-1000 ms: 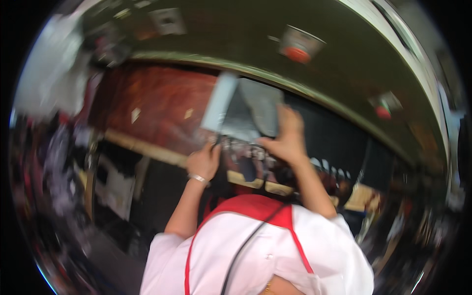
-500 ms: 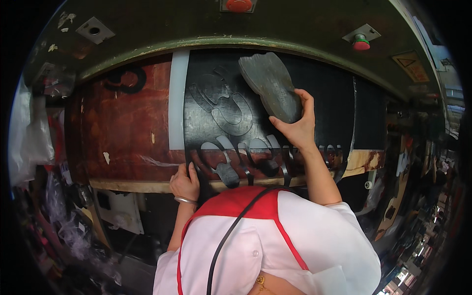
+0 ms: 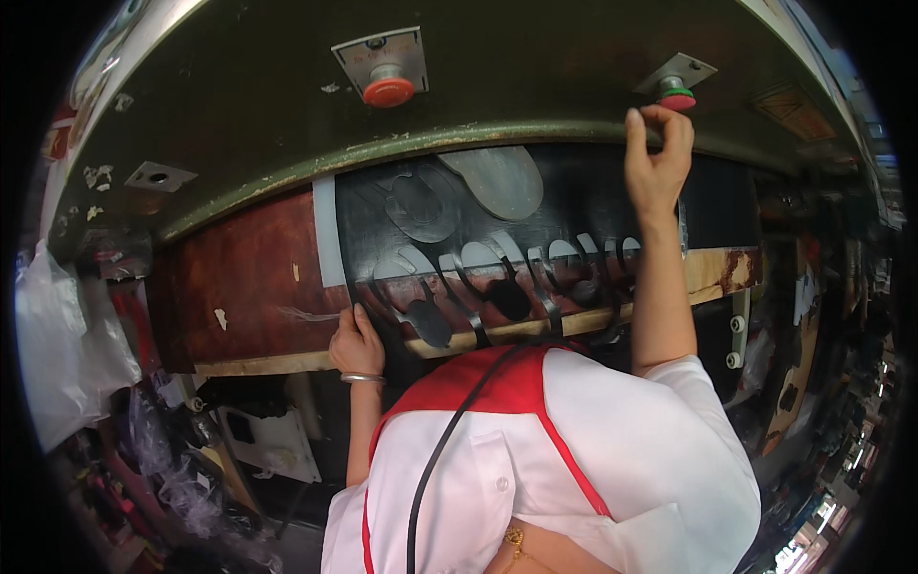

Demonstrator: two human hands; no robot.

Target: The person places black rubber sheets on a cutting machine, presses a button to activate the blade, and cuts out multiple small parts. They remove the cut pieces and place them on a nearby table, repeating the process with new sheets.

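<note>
Dim, cluttered room (image 3: 832, 459), bright light patches (image 3: 799, 553) at lower right

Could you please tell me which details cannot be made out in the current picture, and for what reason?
Head view, now:
Right hand and pink-and-green button: contact unclear; they overlap from this angle.
Grey curved plate: far end hidden by the green machine.
Black sheet: partly covered by the right forearm.
Left hand: grip unclear; its fingers hide any contact.
Clutter at right rim: too small and blurred.
</note>
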